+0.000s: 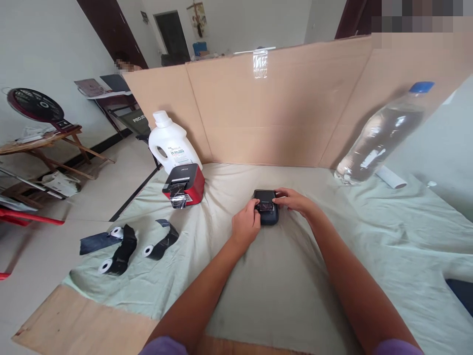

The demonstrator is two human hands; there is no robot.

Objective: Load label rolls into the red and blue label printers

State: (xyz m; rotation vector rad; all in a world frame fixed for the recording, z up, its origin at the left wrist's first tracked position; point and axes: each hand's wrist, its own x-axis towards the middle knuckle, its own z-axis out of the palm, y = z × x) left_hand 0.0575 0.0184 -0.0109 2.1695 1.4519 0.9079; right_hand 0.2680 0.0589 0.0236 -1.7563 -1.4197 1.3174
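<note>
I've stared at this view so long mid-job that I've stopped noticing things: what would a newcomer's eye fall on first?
Probably the big clear bottle with its blue cap, at the back right against the cardboard panel. Next, perhaps, the white jug at the back left, with the red-and-black machine just in front of it. Then the middle, where the left hand and right hand both touch a small dark device.

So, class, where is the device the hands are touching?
In the head view, the dark device sits on the pale cloth slightly right of centre, between the left hand and right hand, before the cardboard panel.
</note>
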